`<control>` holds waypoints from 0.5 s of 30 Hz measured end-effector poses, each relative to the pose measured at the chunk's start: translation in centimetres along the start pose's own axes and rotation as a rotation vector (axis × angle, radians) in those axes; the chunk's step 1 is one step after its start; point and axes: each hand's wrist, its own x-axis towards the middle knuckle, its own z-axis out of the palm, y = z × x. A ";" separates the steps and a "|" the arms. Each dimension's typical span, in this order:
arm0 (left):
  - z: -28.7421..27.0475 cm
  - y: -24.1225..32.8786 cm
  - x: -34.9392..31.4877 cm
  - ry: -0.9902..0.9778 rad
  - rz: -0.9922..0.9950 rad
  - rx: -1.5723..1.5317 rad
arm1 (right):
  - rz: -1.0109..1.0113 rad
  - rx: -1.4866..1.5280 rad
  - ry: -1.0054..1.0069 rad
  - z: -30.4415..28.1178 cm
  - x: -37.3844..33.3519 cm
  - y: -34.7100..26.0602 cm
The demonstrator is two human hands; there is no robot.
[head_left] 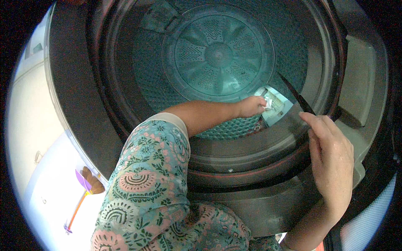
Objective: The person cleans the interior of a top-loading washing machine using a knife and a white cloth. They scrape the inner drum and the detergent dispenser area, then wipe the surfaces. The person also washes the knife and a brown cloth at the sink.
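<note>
Deep in a top-loading washing machine's drum (226,129), my left hand (252,106) pinches a small crumpled white piece (268,102), too small to name. Right behind it on the drum wall is a pale rectangular panel (279,111), partly covered by the hand. My right hand (333,152) is over the right rim of the opening, fingers closed around a dark, thin, pointed tool like a knife (296,95). Its tip points up and left into the drum; its grip end is hidden in the hand. A patterned sleeve covers my upper left arm.
At the drum's bottom is a round, ribbed, perforated pulsator (218,55). The dark rim (234,158) surrounds the opening. On the right side of the top sits a raised grey section (357,79). A broom (90,182) with an orange handle lies at the lower left.
</note>
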 end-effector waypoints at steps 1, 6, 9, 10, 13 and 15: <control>0.1 -0.1 0.1 0.013 0.032 0.004 | -0.005 -0.004 0.005 0.0 0.0 -0.1; -1.2 -1.5 1.1 -0.212 -0.205 0.017 | -0.016 -0.010 -0.013 0.0 0.2 -0.1; -3.0 -1.6 2.5 -0.348 -0.536 -0.390 | -0.001 0.004 -0.024 -0.2 0.2 -0.3; -3.7 -1.5 2.2 -0.337 -0.604 -0.622 | 0.004 0.005 -0.025 -0.2 0.1 -0.3; -6.0 0.0 1.3 -0.368 -0.698 -0.626 | 0.006 0.012 -0.026 -0.2 -0.1 -0.3; -6.3 -1.9 1.1 -0.448 -0.589 -0.681 | -0.006 0.021 -0.021 -0.4 0.0 -0.3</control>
